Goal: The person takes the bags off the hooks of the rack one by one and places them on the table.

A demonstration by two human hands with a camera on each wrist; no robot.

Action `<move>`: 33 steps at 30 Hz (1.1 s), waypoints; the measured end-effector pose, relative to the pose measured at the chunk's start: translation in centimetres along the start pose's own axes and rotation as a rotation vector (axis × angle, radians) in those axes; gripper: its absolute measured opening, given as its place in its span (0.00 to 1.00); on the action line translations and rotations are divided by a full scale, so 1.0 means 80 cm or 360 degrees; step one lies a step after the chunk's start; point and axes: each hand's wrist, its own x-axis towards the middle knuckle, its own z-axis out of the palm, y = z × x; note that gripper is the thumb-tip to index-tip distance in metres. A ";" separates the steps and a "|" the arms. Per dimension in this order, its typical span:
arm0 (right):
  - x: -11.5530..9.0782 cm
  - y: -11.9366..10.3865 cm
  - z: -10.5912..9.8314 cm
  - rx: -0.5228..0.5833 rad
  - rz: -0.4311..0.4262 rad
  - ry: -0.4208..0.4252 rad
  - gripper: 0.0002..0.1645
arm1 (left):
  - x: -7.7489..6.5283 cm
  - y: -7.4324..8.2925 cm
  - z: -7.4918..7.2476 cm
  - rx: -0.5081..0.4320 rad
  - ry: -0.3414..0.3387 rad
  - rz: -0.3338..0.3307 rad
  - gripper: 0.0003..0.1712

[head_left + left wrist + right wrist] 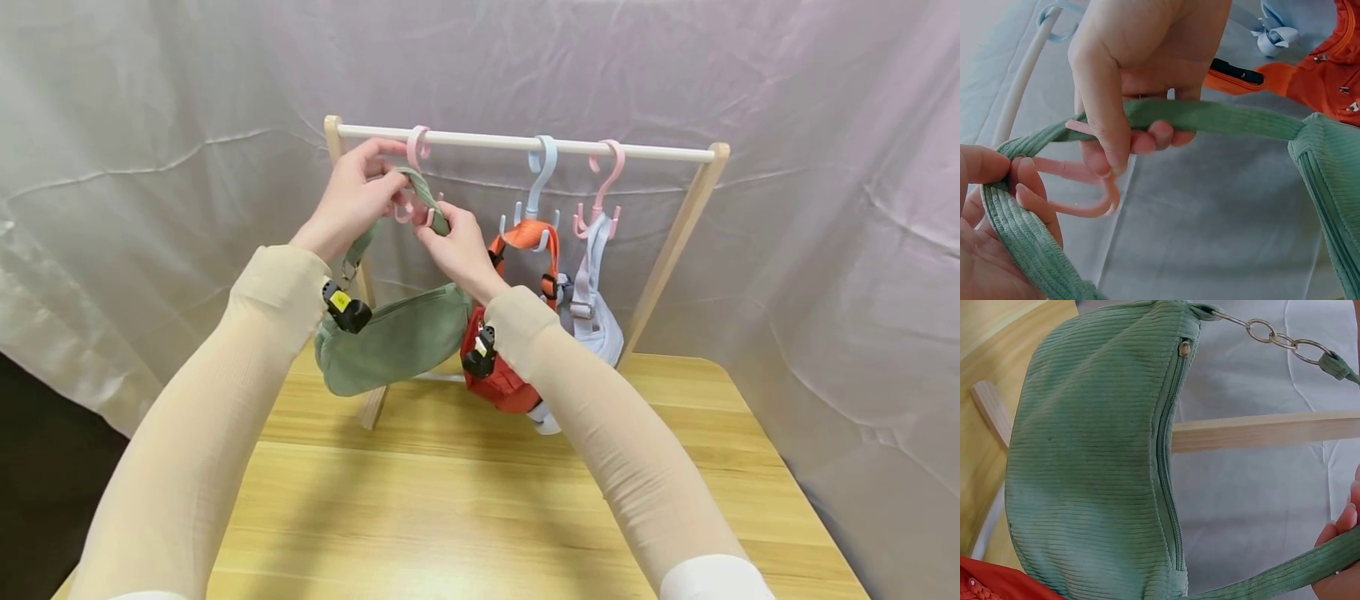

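A green corduroy shoulder bag (401, 342) with a zipper hangs by its strap (1210, 119) from both hands, in front of the rack's left side. My left hand (360, 196) pinches the strap just below a pink hook hanger (417, 146). To its right, my right hand (461, 246) holds another stretch of the strap between thumb and fingers. The hanger's lower prongs (1110, 197) show between the hands, close to the strap loop. Metal rings (1272, 334) join one strap end to the bag; the right wrist view shows only part of the right hand.
A white rod (480, 140) on wooden legs (678, 242) stands on a wooden table (450, 517). A blue hook hanger (542, 179) carries an orange-red bag (502, 387). Right of it, another pink hanger (611, 171) holds a pale grey-blue bag (600, 333). Grey cloth (225, 75) surrounds the table.
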 end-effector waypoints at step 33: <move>0.011 -0.009 -0.014 0.0253 -0.0024 -0.0154 0.16 | 0.005 0.003 -0.010 0.0029 -0.0030 -0.0027 0.23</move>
